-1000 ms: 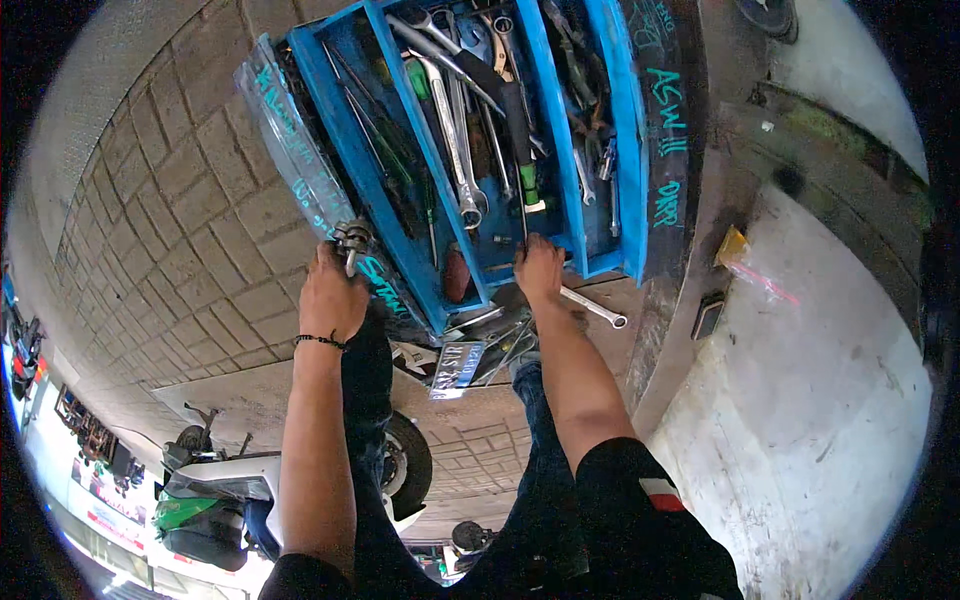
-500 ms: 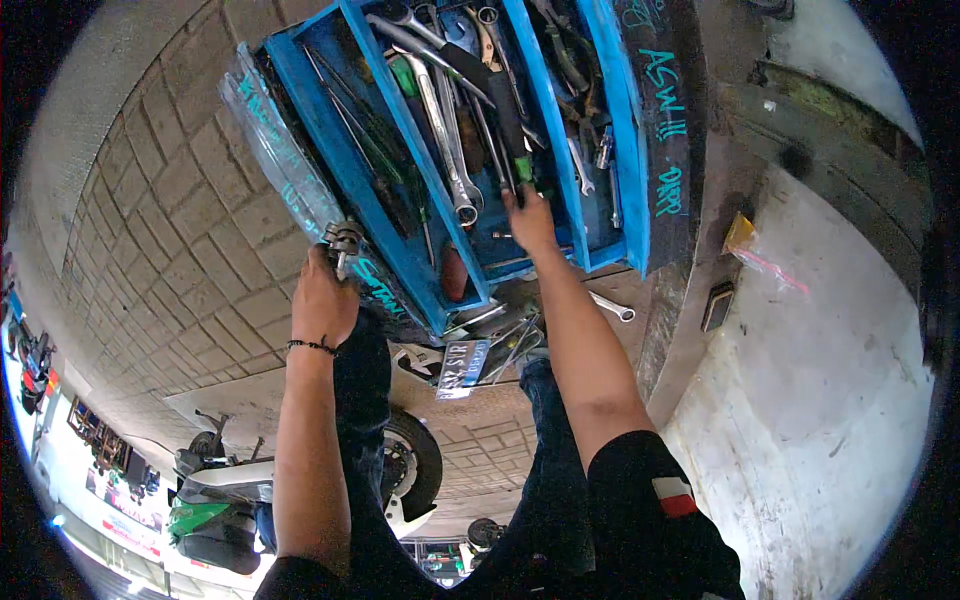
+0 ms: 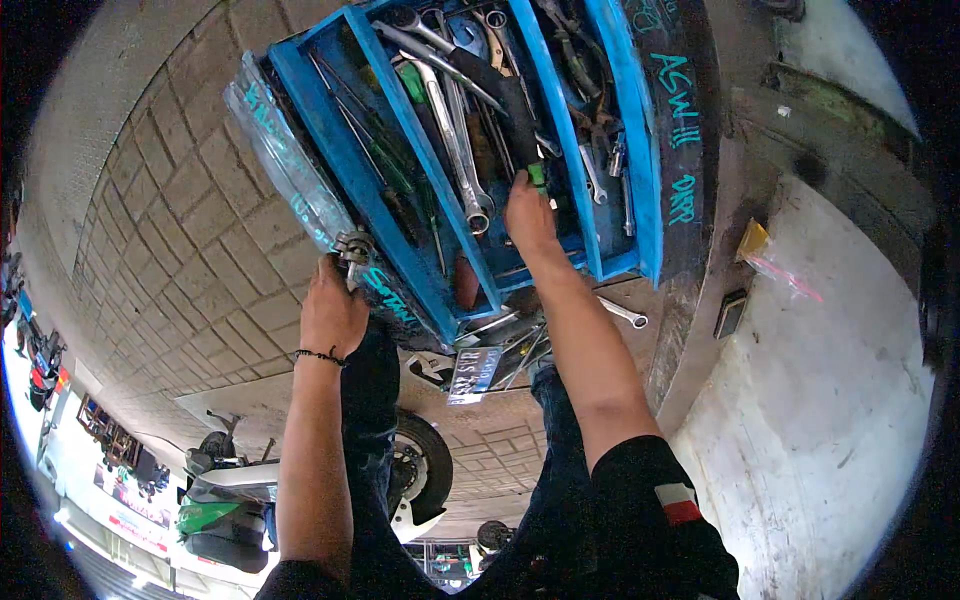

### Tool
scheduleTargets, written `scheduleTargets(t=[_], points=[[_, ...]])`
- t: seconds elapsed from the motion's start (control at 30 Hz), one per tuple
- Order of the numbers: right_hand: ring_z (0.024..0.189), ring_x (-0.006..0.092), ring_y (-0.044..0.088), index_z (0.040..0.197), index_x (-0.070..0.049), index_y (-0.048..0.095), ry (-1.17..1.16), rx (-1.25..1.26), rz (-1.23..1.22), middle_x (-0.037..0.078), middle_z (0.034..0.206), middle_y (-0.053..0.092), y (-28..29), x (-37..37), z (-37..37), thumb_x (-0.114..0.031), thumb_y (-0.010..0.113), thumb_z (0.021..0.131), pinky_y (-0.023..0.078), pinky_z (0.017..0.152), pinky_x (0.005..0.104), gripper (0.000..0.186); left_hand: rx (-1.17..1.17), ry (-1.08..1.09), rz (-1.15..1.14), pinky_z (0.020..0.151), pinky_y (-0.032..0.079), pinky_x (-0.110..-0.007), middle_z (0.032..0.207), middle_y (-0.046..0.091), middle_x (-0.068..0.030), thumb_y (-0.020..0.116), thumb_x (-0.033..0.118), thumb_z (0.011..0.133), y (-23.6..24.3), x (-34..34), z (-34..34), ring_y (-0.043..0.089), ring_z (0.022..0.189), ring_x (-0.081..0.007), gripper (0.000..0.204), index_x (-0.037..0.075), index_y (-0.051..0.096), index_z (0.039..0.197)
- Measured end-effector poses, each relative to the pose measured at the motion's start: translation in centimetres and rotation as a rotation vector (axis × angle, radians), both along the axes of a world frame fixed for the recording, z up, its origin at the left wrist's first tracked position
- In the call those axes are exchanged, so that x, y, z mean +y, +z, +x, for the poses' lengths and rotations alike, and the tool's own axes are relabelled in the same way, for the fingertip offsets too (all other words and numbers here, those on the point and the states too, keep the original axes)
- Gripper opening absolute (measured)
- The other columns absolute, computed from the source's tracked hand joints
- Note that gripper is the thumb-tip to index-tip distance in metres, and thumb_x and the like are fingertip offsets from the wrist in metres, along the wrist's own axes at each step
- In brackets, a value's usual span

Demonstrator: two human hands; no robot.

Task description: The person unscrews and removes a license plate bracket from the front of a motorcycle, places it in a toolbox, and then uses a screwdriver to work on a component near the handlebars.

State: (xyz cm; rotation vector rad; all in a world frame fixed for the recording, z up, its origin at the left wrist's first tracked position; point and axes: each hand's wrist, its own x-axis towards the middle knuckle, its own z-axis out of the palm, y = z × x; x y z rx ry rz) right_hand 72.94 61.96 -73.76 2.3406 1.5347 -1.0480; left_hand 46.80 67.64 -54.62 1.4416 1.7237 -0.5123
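My left hand (image 3: 334, 308) grips a small metal fitting (image 3: 353, 250) at the left edge of the blue compartmented toolbox (image 3: 410, 138). My right hand (image 3: 530, 215) is inside a middle compartment, fingers curled against a slim tool beside a green-handled tool (image 3: 536, 176); exactly what it grips is hidden. Left of it lie long silver combination wrenches (image 3: 455, 150). Thin screwdrivers fill the left compartment, with pliers (image 3: 575, 65) and small sockets in the right one.
A loose wrench (image 3: 623, 314) lies below the box, near a plate (image 3: 473, 375) and metal rods. A white scooter (image 3: 225, 480) stands at lower left on paving (image 3: 200, 200). At right are a metal rail and a pale floor (image 3: 800, 400) with a yellow packet (image 3: 752, 242).
My right hand has moved up and deeper into the middle compartment, toward the green handle. My left hand keeps hold of the metal fitting at the box edge.
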Motion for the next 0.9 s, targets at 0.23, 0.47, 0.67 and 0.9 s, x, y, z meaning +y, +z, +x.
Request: scheduleTargets(t=[0.23, 0.47, 0.67, 0.9], points=[[0.082, 0.0452, 0.063, 0.107, 0.004, 0.053, 0.011, 0.226, 0.145, 0.028, 0.091, 0.063, 2.8, 4.1, -2.7, -0.011, 0.046, 0.090, 0.051, 0.076, 0.0524, 0.024, -0.002, -0.003, 0.013, 0.084, 0.046, -0.050, 0.105, 0.059, -0.0299, 0.056, 0.009, 0.078, -0.6, -0.2, -0.1, 0.055, 0.100, -0.0472, 0.041, -0.001, 0.043, 0.116], [0.066, 0.0397, 0.058, 0.068, 0.003, 0.056, -0.697, 0.347, 0.340, 0.021, 0.070, 0.060, 8.3, 0.9, -2.5, -0.020, 0.060, 0.087, 0.047, 0.065, 0.0400, 0.031, 0.014, 0.013, -0.023, 0.083, 0.046, -0.051, 0.103, 0.060, -0.0314, 0.054, 0.011, 0.079, 1.1, 0.5, -1.3, 0.056, 0.099, -0.0463, 0.037, -0.001, 0.045, 0.113], [0.063, 0.0317, 0.055, 0.077, -0.001, 0.054, -0.324, 0.856, 0.831, 0.014, 0.072, 0.056, 14.0, -4.8, 1.3, -0.020, 0.052, 0.093, 0.048, 0.071, 0.0376, 0.025, 0.017, 0.012, -0.107, 0.079, 0.047, -0.046, 0.102, 0.064, -0.0227, 0.056, 0.012, 0.079, 4.5, 0.5, -2.7, 0.060, 0.096, -0.0420, 0.046, 0.008, 0.049, 0.124], [0.071, 0.0244, 0.057, 0.093, -0.007, 0.050, -0.480, 1.109, 0.914, 0.010, 0.074, 0.054, 27.2, -8.1, 3.9, -0.032, 0.047, 0.097, 0.045, 0.083, 0.0478, 0.025, -0.021, 0.014, -0.062, 0.081, 0.046, -0.046, 0.100, 0.062, -0.0278, 0.053, 0.012, 0.076, 9.7, 1.9, 4.1, 0.057, 0.099, -0.0447, 0.043, 0.002, 0.051, 0.118]])
